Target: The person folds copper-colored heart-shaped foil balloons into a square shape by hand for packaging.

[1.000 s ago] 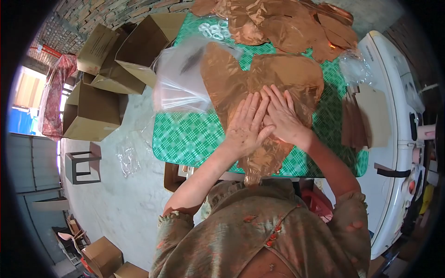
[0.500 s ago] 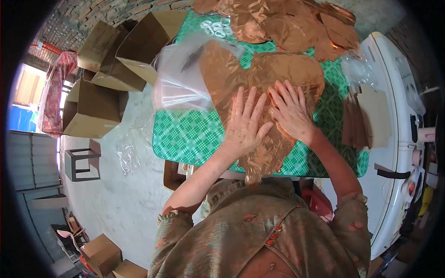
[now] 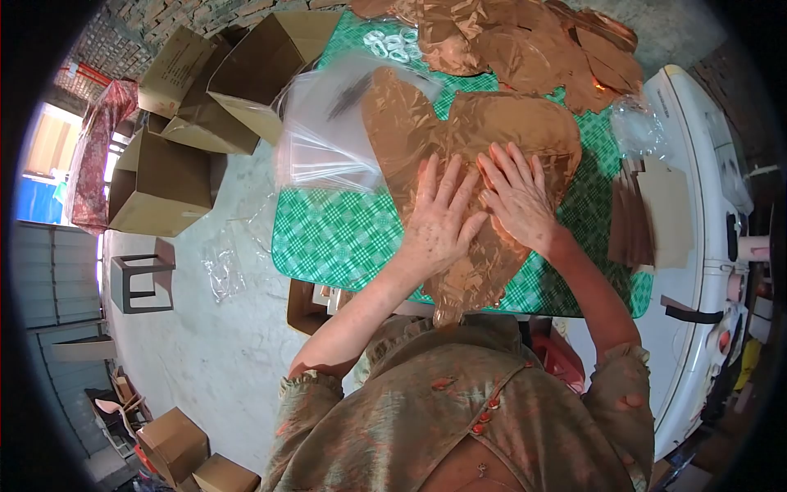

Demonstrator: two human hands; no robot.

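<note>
A flat, copper-coloured heart-shaped foil balloon (image 3: 512, 119) lies on a green checked tablecloth (image 3: 332, 234). Its narrow tail hangs at the near table edge, towards my body. My left hand (image 3: 443, 217) rests palm down on the foil, fingers spread. Beside it my right hand (image 3: 518, 201) also lies flat on the balloon, its fingers stretched out. Wrinkles run through the foil around both hands. Left of the balloon is a stack of clear plastic bags (image 3: 316, 152), partly under its left lobe.
More copper foil balloons (image 3: 525, 49) are heaped at the far edge, near small white rings or ties (image 3: 393, 45). Brown card pieces (image 3: 664, 213) lie to the right, before a white appliance (image 3: 684, 328). Open cardboard boxes (image 3: 164, 180) and a small stool (image 3: 143, 283) stand left.
The view has shifted slightly, so the table and its contents sit a little further right. Both hands stay flat on the balloon with hardly any movement.
</note>
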